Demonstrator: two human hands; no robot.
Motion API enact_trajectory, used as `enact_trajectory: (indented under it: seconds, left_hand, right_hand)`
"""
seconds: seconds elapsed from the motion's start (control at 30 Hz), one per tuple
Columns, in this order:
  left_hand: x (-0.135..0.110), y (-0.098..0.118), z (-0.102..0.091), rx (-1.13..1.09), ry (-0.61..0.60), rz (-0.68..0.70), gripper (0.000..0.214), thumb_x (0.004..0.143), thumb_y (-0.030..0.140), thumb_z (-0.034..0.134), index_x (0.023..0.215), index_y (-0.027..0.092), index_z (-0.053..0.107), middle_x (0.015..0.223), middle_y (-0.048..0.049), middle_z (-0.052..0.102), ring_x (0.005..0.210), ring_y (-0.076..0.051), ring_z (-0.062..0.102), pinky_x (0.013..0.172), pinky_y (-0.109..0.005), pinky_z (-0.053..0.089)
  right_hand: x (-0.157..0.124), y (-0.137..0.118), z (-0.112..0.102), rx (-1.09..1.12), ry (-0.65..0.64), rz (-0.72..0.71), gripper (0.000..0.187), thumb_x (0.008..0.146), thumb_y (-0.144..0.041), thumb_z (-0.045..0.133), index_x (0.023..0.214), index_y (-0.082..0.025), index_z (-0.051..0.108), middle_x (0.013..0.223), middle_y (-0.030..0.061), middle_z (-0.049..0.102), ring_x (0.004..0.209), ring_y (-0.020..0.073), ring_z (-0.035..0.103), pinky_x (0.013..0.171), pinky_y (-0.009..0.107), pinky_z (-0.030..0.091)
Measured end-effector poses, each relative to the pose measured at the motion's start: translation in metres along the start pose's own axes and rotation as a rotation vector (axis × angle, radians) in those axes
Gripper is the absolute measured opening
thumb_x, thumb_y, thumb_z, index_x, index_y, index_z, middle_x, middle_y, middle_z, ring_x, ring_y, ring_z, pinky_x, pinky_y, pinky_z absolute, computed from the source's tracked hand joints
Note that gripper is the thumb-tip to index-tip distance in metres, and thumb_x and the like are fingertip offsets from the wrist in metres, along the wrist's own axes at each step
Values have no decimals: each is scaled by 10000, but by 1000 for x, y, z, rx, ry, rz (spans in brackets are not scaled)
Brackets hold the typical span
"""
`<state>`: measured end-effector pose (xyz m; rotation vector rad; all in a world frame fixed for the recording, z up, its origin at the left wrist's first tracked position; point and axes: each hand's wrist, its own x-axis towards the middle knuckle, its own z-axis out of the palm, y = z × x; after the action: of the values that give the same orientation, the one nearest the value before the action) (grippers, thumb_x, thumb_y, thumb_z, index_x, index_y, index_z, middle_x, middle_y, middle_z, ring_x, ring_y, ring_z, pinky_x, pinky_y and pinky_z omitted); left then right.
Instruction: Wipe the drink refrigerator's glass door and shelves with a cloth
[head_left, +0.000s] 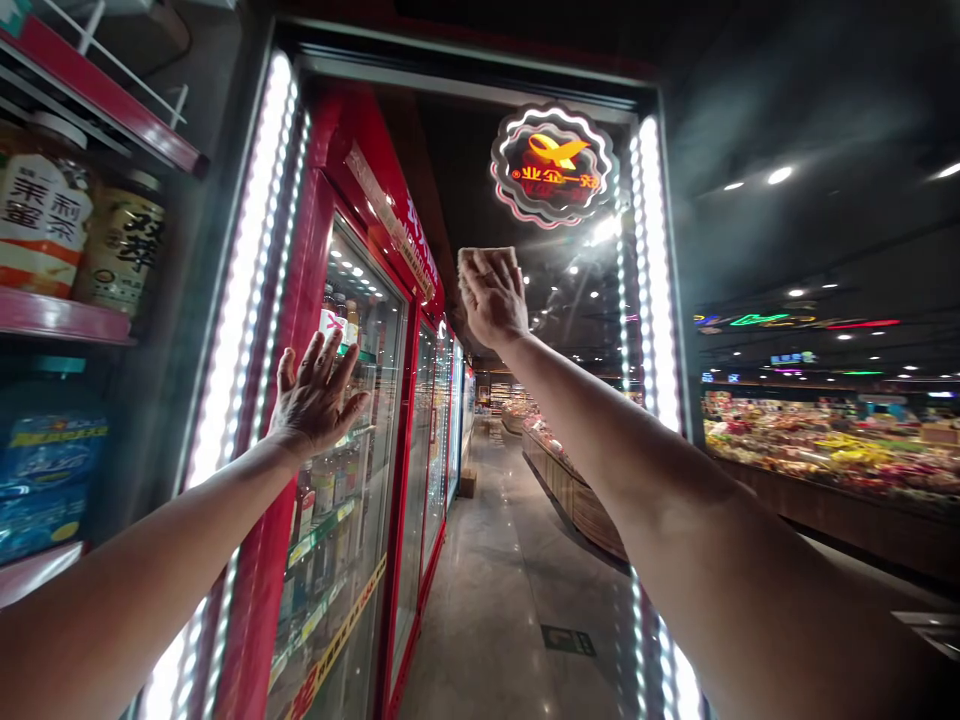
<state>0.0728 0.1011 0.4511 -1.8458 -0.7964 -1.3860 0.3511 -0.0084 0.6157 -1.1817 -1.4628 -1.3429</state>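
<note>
Both arms are up and reaching, and here's the right hand (491,300) at the upper centre, fingers laid forward over a tan cloth (495,256) — its edge peeks out above the fingertips. That flat hold presumably spreads the pressure across the framed glass pane (480,70). Over at centre left, the left hand (315,395) has nothing in it, fingers fanned wide, palm turned away; it looks braced on the pane, likely for steadiness, though actual contact can't be told. The cloth sits below and left of the scalloped sign (555,165), which reads backwards, perhaps because it faces the other side. Light strips (241,270) line both sides of the frame — probably there to illuminate bottles (49,205) like those at upper left.
</note>
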Motion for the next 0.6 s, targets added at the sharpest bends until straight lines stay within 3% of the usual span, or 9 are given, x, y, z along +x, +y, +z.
enact_trajectory:
  seconds: [0.13, 0.3, 0.47, 0.53, 0.6]
  left_hand:
    - [0, 0, 1, -9, 6, 10, 737, 1008, 596, 274, 1660, 266, 176, 1747, -86, 101, 1621, -315, 58, 1296, -590, -31]
    - [0, 0, 2, -33, 36, 12, 698, 1008, 580, 304, 1632, 270, 272, 1738, -92, 167, 1614, -321, 110, 1285, -604, 8]
    - [10, -7, -12, -32, 54, 46, 643, 1003, 601, 301, 1501, 238, 485, 1639, -159, 377, 1511, -366, 333, 1190, -655, 205]
    - [20, -13, -19, -20, 45, 75, 623, 995, 608, 325, 1455, 240, 528, 1569, -158, 463, 1422, -362, 428, 1128, -624, 297]
    - [32, -19, -23, -12, 48, 73, 616, 988, 604, 337, 1429, 229, 547, 1517, -163, 506, 1362, -361, 462, 1075, -591, 352]
  right_hand:
    - [-1, -5, 2, 49, -95, -153, 489, 1076, -386, 371, 1544, -320, 498, 1666, -32, 404, 1591, 233, 246, 1328, 519, 130]
    - [10, -17, 6, 49, -23, 44, 513, 1080, -368, 360, 1574, -271, 459, 1690, 0, 356, 1601, 279, 208, 1317, 572, 129]
    - [6, -31, 8, 46, -100, -146, 485, 1082, -384, 369, 1541, -306, 504, 1674, -40, 385, 1594, 234, 241, 1325, 500, 154]
    - [10, -28, 5, 43, -105, -120, 489, 1077, -377, 386, 1547, -300, 495, 1676, -32, 381, 1593, 242, 245, 1323, 501, 161]
    - [18, -28, 4, 34, -74, -1, 510, 1072, -356, 395, 1572, -279, 459, 1688, -11, 359, 1599, 273, 222, 1317, 534, 154]
